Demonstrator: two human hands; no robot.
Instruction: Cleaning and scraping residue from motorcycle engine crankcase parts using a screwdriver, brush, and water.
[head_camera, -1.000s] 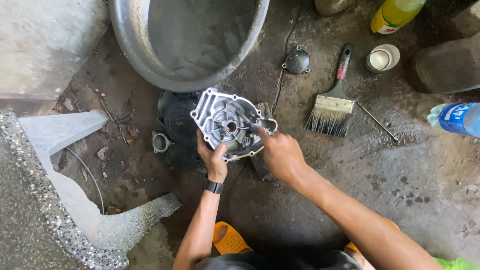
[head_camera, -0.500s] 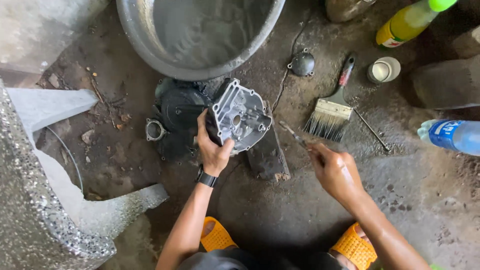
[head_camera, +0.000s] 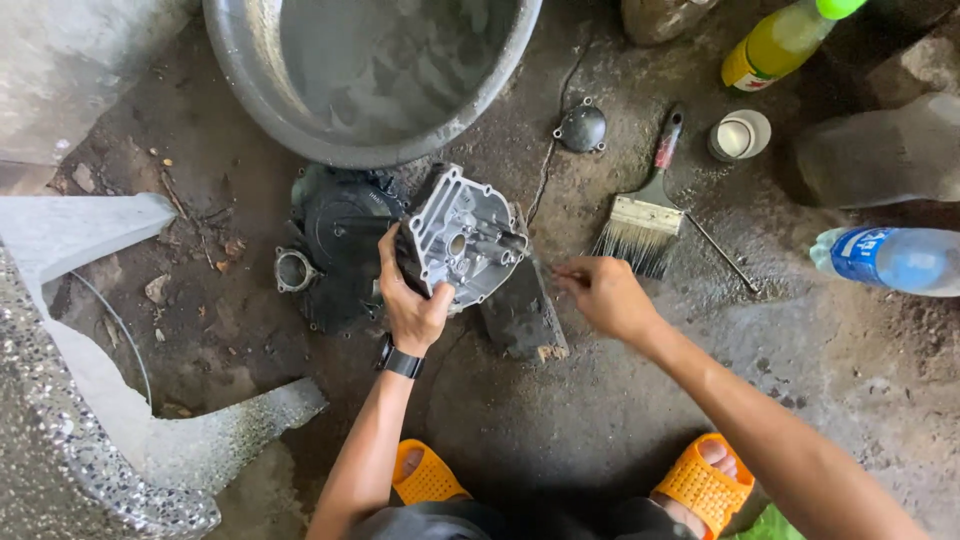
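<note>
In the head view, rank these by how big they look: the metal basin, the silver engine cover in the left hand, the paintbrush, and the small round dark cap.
1. Metal basin, largest though cut off at the top edge.
2. Silver engine cover; held up nearer the camera in the left hand, so it may look oversized.
3. Paintbrush.
4. Round dark cap, smallest.

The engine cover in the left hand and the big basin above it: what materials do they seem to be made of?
The engine cover, gripped by the left hand, looks like cast aluminium: pale grey, matte, with ribs and bolt lugs. The basin looks like thin metal, probably aluminium or steel: dull grey sheen, rolled rim, stained inside. Neither is certain from sight alone.
</note>
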